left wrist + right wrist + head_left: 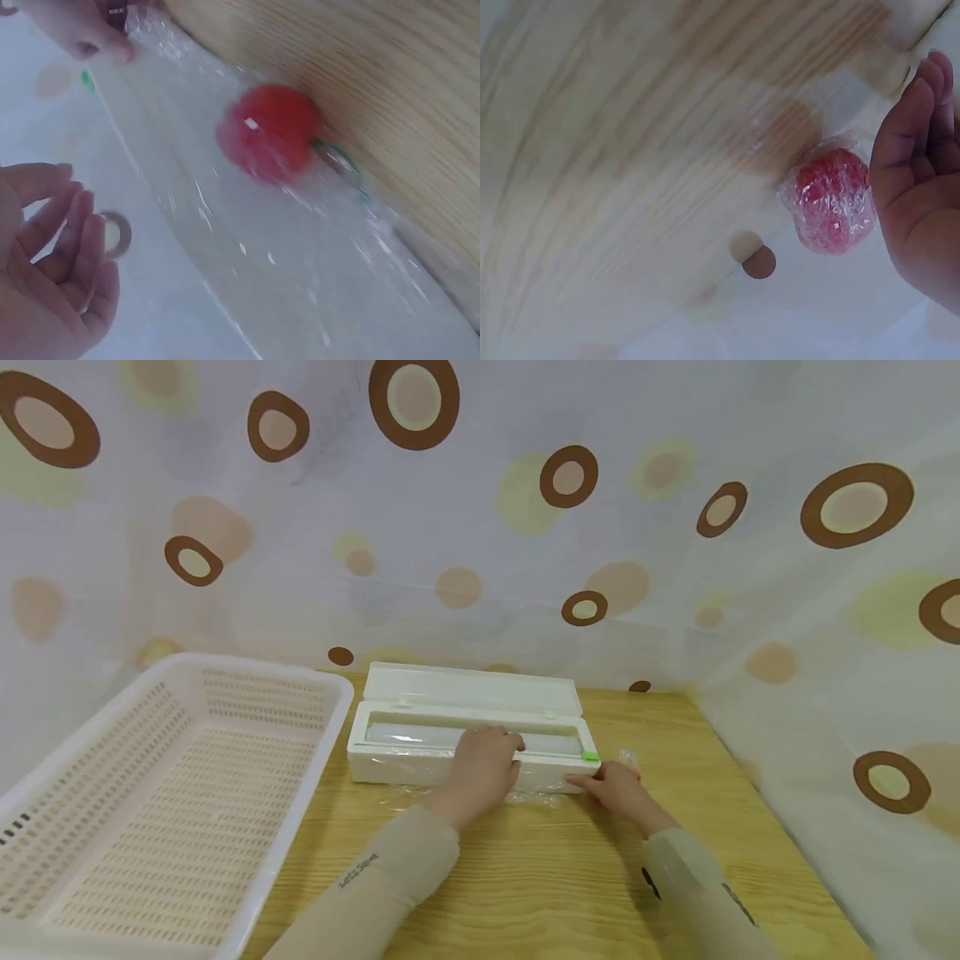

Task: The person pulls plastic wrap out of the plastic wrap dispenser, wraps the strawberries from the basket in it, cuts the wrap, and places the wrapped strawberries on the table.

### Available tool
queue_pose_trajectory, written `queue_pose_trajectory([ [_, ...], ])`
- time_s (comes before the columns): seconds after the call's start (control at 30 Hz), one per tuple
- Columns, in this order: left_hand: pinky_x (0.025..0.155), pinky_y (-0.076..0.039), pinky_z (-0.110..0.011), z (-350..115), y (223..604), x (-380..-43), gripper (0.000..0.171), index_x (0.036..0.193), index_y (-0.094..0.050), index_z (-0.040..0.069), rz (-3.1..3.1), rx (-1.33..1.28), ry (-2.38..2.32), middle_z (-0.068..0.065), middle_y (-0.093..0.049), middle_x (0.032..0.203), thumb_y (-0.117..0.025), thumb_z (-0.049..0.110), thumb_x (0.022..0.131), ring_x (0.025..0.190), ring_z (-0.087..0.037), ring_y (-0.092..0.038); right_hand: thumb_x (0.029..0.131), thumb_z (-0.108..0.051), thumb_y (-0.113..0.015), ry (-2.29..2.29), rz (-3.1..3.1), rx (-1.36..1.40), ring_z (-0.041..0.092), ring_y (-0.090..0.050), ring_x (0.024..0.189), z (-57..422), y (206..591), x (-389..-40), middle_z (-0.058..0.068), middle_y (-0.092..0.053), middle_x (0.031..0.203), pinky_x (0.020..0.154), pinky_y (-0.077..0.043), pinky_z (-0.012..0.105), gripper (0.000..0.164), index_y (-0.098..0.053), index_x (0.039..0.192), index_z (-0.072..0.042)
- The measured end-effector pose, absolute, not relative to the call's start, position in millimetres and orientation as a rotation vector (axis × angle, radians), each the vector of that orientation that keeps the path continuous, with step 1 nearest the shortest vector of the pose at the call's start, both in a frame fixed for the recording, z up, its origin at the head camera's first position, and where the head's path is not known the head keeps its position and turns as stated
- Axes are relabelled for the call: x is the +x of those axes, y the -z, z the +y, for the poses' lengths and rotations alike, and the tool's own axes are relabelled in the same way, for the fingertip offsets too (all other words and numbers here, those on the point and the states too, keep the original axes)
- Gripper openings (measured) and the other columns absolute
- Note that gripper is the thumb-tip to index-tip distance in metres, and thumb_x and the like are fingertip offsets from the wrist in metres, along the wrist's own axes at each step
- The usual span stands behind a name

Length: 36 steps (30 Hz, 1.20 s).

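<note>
A white cling film box (472, 767) lies on the table, its lid (472, 688) raised at the back. Inside is a roll of film (408, 736), and a green slider (590, 757) sits at the right end of the rim. Clear film (225, 232) hangs over the front; behind it shows a red round shape (270, 133) with a green stem. My left hand (483, 772) is over the box's middle, fingers loosely curled and holding nothing. With my right hand (618, 791) I grip the box's right front corner. A film-wrapped red round object (832, 199) lies beside that hand.
A large white plastic basket (341, 697) with slotted walls stands to the left of the box. The wooden table (525, 877) ends at a patterned curtain (480, 527) behind and at the right.
</note>
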State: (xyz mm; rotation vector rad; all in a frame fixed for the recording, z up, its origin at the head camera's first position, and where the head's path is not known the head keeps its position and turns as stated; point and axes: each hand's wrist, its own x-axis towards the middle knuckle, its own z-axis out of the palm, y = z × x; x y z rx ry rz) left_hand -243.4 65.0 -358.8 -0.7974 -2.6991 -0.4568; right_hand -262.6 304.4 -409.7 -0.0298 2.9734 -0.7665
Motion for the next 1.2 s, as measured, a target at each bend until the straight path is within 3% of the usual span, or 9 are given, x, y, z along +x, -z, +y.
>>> queue_pose_trajectory([
  [0.2,0.082,-0.052,-0.030,98.2,367.8,-261.6,0.025,0.108,-0.070,0.015,-2.765,-0.931,0.520,0.000,-0.071,0.098,-0.063,0.026,0.087,0.090,-0.015,-0.063,0.090,-0.042,-0.055,0.794,2.956,-0.205,0.006,-0.034,0.041,296.2,424.1,-267.2,-0.007,-0.039,0.043,0.048,-0.032,0.023,0.049,-0.060,0.061,-0.003],
  [0.37,0.089,-0.051,-0.033,113.9,382.1,-270.6,0.035,0.121,-0.065,0.017,-2.759,-0.977,0.585,-0.002,-0.067,0.113,-0.060,0.030,0.089,0.103,-0.019,-0.059,0.091,-0.034,-0.054,0.860,2.942,-0.305,0.004,-0.035,0.038,289.3,432.7,-266.6,-0.005,-0.042,0.042,0.044,-0.033,0.021,0.053,-0.060,0.054,0.003],
  [0.5,0.088,-0.052,-0.031,126.0,390.0,-273.7,0.037,0.125,-0.064,0.021,-2.741,-1.030,0.548,-0.002,-0.063,0.118,-0.056,0.034,0.091,0.106,-0.018,-0.057,0.094,-0.025,-0.052,0.859,2.960,-0.314,0.005,-0.036,0.039,289.4,433.1,-264.4,-0.001,-0.046,0.043,0.043,-0.034,0.022,0.047,-0.059,0.056,0.003],
  [0.73,0.080,-0.049,-0.035,152.5,393.0,-272.0,0.027,0.105,-0.072,0.023,-2.774,-0.793,0.762,0.002,-0.069,0.105,-0.058,0.039,0.088,0.099,-0.017,-0.058,0.095,-0.017,-0.050,0.859,2.999,-0.309,0.007,-0.037,0.041,297.9,432.3,-260.9,0.001,-0.049,0.046,0.046,-0.035,0.023,0.040,-0.057,0.060,0.001],
  [0.93,0.082,-0.047,-0.033,169.9,397.9,-269.5,0.020,0.092,-0.072,0.025,-2.710,-0.582,0.785,0.005,-0.069,0.097,-0.061,0.041,0.085,0.094,-0.016,-0.058,0.088,-0.005,-0.049,0.877,3.026,-0.303,0.006,-0.037,0.039,303.1,428.2,-259.7,0.001,-0.047,0.044,0.043,-0.033,0.022,0.035,-0.055,0.055,0.003],
  [1.2,0.079,-0.047,-0.033,182.3,397.5,-274.4,0.012,0.085,-0.068,0.023,-2.673,-0.554,0.843,0.004,-0.068,0.092,-0.062,0.033,0.082,0.090,-0.016,-0.058,0.089,-0.005,-0.050,0.875,3.050,-0.239,0.006,-0.040,0.041,310.2,421.9,-258.7,0.002,-0.049,0.045,0.043,-0.038,0.024,0.030,-0.056,0.060,0.002],
])
